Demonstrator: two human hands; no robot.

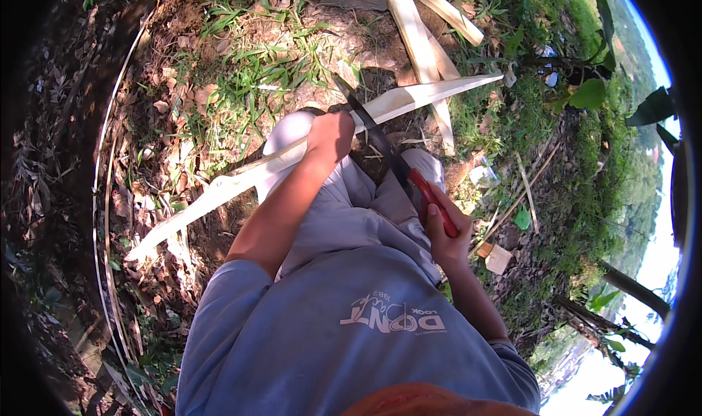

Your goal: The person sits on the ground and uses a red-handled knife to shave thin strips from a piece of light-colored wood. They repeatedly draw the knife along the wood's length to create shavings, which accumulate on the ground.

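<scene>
Left hand (330,136) clenched round pale slat (219,185); right hand (443,233) grips red-handled knife (387,152); tan card (499,259) on ground right.

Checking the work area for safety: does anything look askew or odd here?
Nothing is spilled or broken. The left hand grips the pale split strip right beside the knife blade, which the right hand holds by its red handle.

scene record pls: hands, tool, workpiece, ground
left hand: grips pale wood slat across the knees
right hand: holds red-handled knife, blade on the slat
slat: long, tapered, lies aslant from lower left to upper right
ground: soil, grass, dry leaves
more slats: piled beyond
</scene>
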